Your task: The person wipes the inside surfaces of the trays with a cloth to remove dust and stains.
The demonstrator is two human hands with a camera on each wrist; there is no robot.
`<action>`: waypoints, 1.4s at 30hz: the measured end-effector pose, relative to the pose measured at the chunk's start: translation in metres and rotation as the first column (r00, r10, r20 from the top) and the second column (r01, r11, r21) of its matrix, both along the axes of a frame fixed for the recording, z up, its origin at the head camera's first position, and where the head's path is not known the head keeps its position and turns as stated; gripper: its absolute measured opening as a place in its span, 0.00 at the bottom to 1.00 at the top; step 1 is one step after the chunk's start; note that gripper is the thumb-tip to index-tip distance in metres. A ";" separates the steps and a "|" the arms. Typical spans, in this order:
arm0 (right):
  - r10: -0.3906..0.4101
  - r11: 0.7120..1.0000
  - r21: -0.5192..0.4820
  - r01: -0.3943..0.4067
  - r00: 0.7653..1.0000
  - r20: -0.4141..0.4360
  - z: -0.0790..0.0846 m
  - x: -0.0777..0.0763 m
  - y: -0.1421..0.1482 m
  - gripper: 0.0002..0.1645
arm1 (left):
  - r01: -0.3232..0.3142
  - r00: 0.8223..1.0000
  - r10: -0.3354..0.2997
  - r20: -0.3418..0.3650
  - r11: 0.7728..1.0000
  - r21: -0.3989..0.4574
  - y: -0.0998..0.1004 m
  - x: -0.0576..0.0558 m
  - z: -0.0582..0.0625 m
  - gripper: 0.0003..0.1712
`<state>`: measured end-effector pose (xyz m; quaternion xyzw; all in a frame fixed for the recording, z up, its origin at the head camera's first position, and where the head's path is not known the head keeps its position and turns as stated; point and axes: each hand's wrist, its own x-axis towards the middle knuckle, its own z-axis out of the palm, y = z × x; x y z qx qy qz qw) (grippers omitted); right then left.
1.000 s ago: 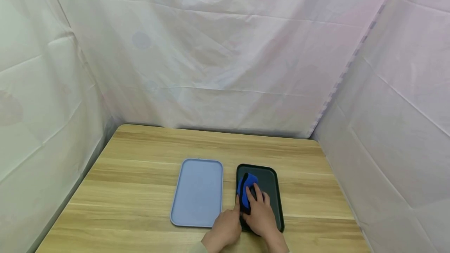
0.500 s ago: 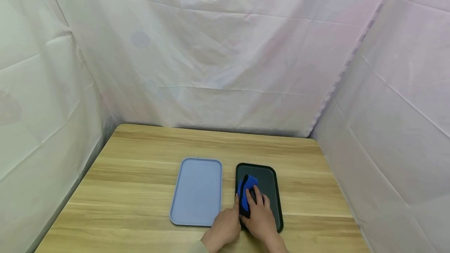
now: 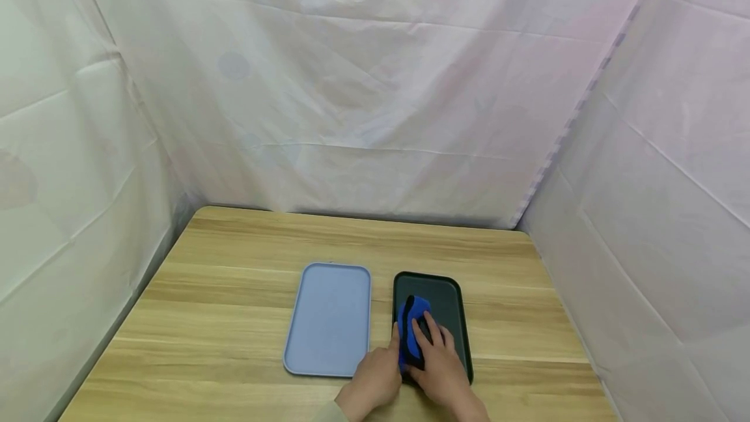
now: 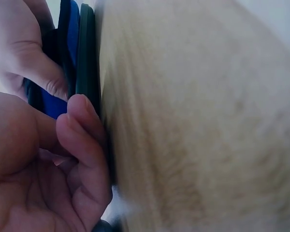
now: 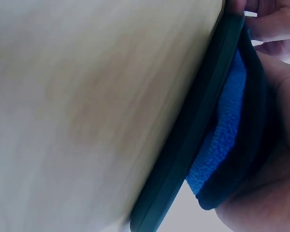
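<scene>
Blue cloth (image 3: pixel 412 341) lies under the right hand (image 3: pixel 439 368) gripping it; left hand (image 3: pixel 377 373) holds tray (image 3: pixel 446 298).

We look in all three views, and we can find no words, no numbers, no names and no signs to read.

We see a black-trimmed bright blue cloth (image 3: pixel 413 338), a dark green tray (image 3: pixel 442 298), a plain pale blue tray (image 3: pixel 330 321), a yellowish-brown, wood-grained table (image 3: pixel 234 305) and a whitish curtain (image 3: pixel 363 96), faintly spotted.
</scene>
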<state>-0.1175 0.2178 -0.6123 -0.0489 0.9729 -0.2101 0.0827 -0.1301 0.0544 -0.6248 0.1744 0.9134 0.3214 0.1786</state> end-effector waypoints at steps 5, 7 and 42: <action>0.027 1.000 0.008 -0.027 1.000 0.011 0.001 0.001 0.008 0.49 | 0.005 1.000 -0.005 -0.001 1.000 -0.006 0.000 0.000 -0.001 0.46; 0.042 0.999 0.018 -0.042 0.999 0.001 0.002 0.001 0.011 0.49 | 0.001 1.000 -0.001 0.008 1.000 -0.005 0.000 0.001 -0.001 0.47; 0.100 0.994 0.035 -0.103 0.993 0.067 0.004 0.006 0.047 0.54 | -0.007 1.000 0.007 -0.010 1.000 -0.021 -0.001 0.002 0.009 0.47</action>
